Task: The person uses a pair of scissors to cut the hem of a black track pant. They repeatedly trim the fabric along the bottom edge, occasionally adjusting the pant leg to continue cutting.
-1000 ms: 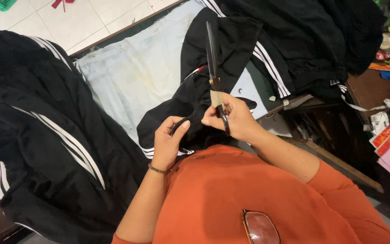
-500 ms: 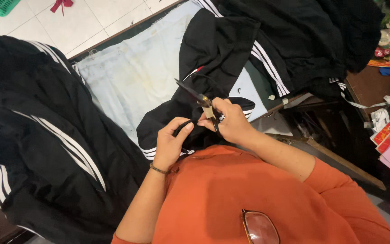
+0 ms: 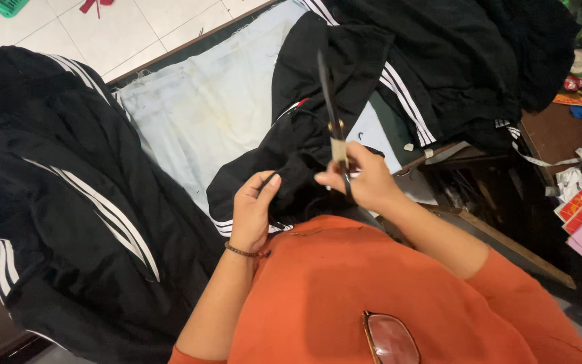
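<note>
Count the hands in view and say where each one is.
2. The left hand pinches the black garment at lower centre. The right hand is just beside it, gripping scissors that point up over the cloth. No other person's hands show.

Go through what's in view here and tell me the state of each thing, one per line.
Scissors: blades closed, pointing up, held in right hand.
Black garment: crumpled, edge pinched by left hand.
Pale cloth: spread flat, stained.
Glasses: hanging on orange shirt.

Both hands raised before chest: left hand pinching, right hand gripping.
</note>
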